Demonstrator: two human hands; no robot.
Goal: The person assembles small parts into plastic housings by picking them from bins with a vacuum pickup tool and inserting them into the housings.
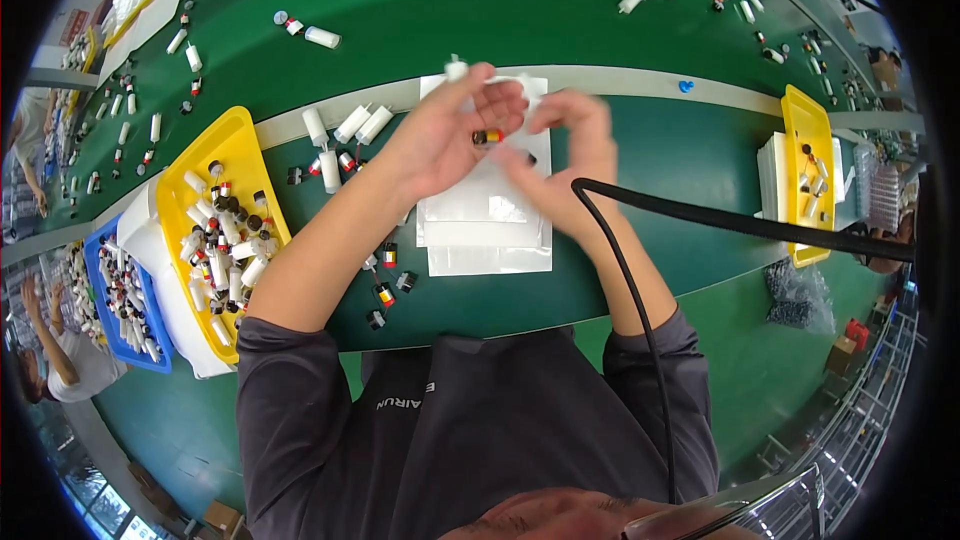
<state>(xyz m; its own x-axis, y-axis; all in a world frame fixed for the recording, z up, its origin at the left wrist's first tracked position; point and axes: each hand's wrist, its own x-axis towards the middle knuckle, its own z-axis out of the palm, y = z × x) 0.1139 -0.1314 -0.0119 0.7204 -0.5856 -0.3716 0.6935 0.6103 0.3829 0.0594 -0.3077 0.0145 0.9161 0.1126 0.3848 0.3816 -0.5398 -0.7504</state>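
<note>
My left hand [445, 140] is turned palm up with its fingers curled, cradling a small black, yellow and red cylinder [488, 137]. Beyond its thumb shows a white capped tube [456, 68]; whether the hand grips it is unclear. My right hand [570, 155] faces it from the right, fingers bent and smeared by motion. A blurred whitish shape sits by its fingertips and a dark bit by its thumb, too indistinct to name. Below both hands lie white sheets or flat bags [490, 230], overlapping. White tubes [352, 124] and small banded cylinders [385, 294] lie left of them.
On the left stand a yellow tray [262, 155] heaped with similar parts and a blue tray [160, 345]. Another yellow tray [795, 125] is at the right beside stacked white sheets [772, 175]. A black cable [720, 210] crosses above my right forearm. Other people's hands appear across the green belt [420, 10].
</note>
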